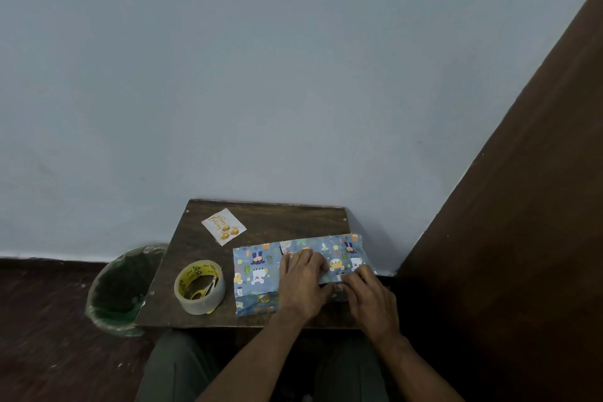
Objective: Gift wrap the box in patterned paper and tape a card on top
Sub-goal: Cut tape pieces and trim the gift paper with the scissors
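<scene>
**Wrapping in hand: paper being held down over the box, card waiting**

The person is pressing the patterned wrapping paper (295, 266) down over the box, which is lying on the right half of the small wooden table (261, 215), fully covered so the box itself is not showing. The left hand (301, 284) is lying flat on top of the package, fingers straight and spread, pinning the paper. The right hand (367, 294) is working at the near right corner with fingers bent onto the paper edge; whether it is pinching a flap or a bit of tape I cannot tell.

By my reading, the wrap step is nearing its end and the seam is being secured. The next move is likely calling for tape from the roll, then bringing the card over.

Counted: one wrapped package, one birthday card (224, 226) lying well apart at the table's far side, one tape roll (199, 287) left of the package, one pair of yellow-handled scissors (205, 290) sitting inside that roll, one green-lined bin (122, 290) on the floor beside the table.
</scene>
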